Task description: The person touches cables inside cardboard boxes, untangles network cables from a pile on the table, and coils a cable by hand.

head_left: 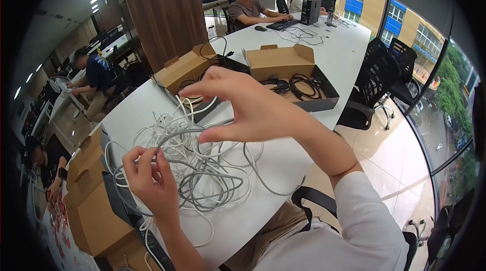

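A tangle of white cables lies on the white table, with looped grey cable over its near side. My left hand is at the near left of the tangle, its fingertips pinched on a strand of grey cable. My right hand is raised above the far right of the pile, thumb and fingers spread wide apart. The grey strand runs from my left fingertips toward my right thumb; whether it touches the thumb is hard to tell.
Two open cardboard boxes, one right with coiled black cables, one left, stand beyond the tangle. Another open box is at the left. A computer tower and keyboard sit farther back. Other people sit around the room.
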`<state>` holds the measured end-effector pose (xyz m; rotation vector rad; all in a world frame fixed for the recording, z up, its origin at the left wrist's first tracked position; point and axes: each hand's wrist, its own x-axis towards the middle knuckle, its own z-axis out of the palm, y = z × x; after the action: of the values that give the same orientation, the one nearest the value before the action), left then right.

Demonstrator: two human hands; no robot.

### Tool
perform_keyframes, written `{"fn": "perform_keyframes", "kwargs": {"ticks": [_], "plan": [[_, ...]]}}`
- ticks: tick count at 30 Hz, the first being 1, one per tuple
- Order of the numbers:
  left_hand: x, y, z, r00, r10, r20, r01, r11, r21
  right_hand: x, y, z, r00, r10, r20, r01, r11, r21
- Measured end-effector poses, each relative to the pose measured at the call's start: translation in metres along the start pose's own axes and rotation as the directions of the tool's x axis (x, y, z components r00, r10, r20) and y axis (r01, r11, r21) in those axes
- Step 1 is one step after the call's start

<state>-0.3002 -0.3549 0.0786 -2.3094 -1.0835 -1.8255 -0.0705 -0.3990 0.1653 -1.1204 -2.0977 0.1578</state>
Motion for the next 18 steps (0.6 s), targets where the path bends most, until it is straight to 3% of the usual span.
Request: {"fn": "perform_keyframes", "kwargs": {"ticks": [3, 6, 7, 9, 11, 14, 18], "plan": [[-0.002, 0.004, 0.001, 0.997, 0.054, 0.046, -0.053, 0.998, -0.024, 0.014, 0.038, 0.025, 0.984, 0.007, -0.177, 0.073, 0.897, 0.436], [-0.004, 0.004, 0.005, 0.994, 0.091, 0.064, -0.090, 0.996, -0.020, 0.007, 0.055, 0.057, 0.999, -0.018, 0.035, 0.007, 0.957, 0.289], [-0.003, 0.003, 0.006, 0.995, 0.073, 0.069, -0.072, 0.997, -0.017, 0.009, 0.047, 0.056, 0.970, 0.090, 0.228, -0.176, 0.903, 0.393], [-0.002, -0.004, 0.006, 0.991, 0.053, 0.123, -0.049, 0.998, -0.035, 0.009, 0.028, 0.047, 0.760, 0.213, 0.614, -0.553, 0.707, 0.440], [-0.001, -0.013, 0.005, 0.975, 0.049, 0.219, -0.032, 0.996, -0.081, 0.009, 0.030, 0.047, 0.790, 0.255, 0.557, -0.558, 0.676, 0.481], [0.005, -0.015, -0.003, 0.947, 0.111, 0.302, -0.124, 0.992, 0.027, 0.012, 0.036, 0.047, 0.858, 0.332, 0.392, -0.513, 0.587, 0.626], [0.010, -0.021, -0.024, 0.884, -0.085, 0.460, 0.096, 0.995, 0.001, 0.016, 0.053, 0.028, 0.891, 0.407, 0.201, -0.363, 0.373, 0.854]]}}
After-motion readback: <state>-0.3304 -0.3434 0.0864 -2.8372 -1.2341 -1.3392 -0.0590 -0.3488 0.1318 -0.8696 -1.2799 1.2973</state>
